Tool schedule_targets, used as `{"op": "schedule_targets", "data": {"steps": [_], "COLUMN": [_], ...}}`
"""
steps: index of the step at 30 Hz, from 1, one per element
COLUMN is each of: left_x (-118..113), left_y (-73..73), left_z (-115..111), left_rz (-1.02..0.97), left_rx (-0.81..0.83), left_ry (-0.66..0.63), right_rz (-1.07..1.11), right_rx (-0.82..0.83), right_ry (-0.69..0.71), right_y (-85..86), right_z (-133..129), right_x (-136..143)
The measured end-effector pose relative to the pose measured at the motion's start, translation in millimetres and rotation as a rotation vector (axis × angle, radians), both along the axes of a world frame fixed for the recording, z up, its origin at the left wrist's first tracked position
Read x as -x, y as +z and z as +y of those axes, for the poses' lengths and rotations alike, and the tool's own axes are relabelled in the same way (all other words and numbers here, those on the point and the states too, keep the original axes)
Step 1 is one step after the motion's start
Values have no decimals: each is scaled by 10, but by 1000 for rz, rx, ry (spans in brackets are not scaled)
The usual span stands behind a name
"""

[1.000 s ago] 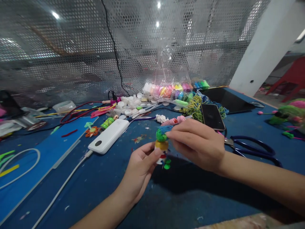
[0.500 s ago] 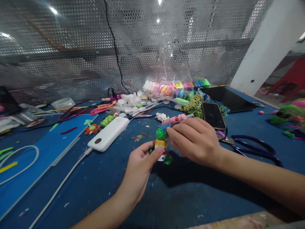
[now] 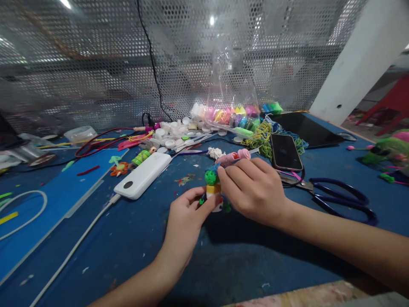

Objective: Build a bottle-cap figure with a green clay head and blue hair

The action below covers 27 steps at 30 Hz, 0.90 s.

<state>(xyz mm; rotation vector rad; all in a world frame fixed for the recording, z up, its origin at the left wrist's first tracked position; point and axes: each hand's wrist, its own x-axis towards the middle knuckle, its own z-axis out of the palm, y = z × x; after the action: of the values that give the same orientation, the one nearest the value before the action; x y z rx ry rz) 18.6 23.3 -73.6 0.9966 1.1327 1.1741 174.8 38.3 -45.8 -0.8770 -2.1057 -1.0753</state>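
A small handmade doll [image 3: 211, 178] has a green head, a yellow band below it and a white lower body. My left hand [image 3: 188, 217] is closed around its body, thumb across the front. Thin green limbs show at its sides. On top of the head is a blue yarn-like tuft [image 3: 214, 166]. My right hand [image 3: 252, 187] comes in from the right with its fingers pinched together at the tuft and the side of the head; its fingertips are partly hidden. Just behind that hand lies a pink tube-like item [image 3: 228, 159].
A white power bank [image 3: 143, 175] with a cable lies left, near a blue folder [image 3: 64, 196]. Blue-handled scissors [image 3: 338, 194] and a phone [image 3: 286, 151] lie right. White caps, a yarn heap [image 3: 263, 138] and a clear bag of coloured clay packs [image 3: 233, 113] line the back.
Both hands and the doll have shifted slightly left in view. The right fingers have moved closer over the side of the head, and the left thumb covers more of the lower body.
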Motion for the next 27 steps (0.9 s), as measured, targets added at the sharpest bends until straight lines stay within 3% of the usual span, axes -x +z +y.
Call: {"op": "schedule_targets", "data": {"steps": [4, 7, 12, 14, 21, 27], "left_x": [-5, 8, 23, 27, 40, 42], "left_y": [-7, 11, 52, 53, 54, 59], "left_z": [-5, -14, -19, -14, -12, -14], "left_rz": [-15, -48, -94, -105, -149, -142], "left_rx": [12, 38, 70, 76, 58, 60], "left_ry": [-5, -5, -30, -14, 25, 10], "right_rz": [-5, 50, 450, 509, 240, 246], "right_rx": [10, 110, 413, 481, 512, 465], "right_ry": [-16, 12, 201, 257, 219, 208], "right_y": [-43, -78, -107, -137, -304, -266], "right_z": [6, 24, 21, -7, -74, -77], "right_x": [40, 6, -78, -85, -22, -4]}}
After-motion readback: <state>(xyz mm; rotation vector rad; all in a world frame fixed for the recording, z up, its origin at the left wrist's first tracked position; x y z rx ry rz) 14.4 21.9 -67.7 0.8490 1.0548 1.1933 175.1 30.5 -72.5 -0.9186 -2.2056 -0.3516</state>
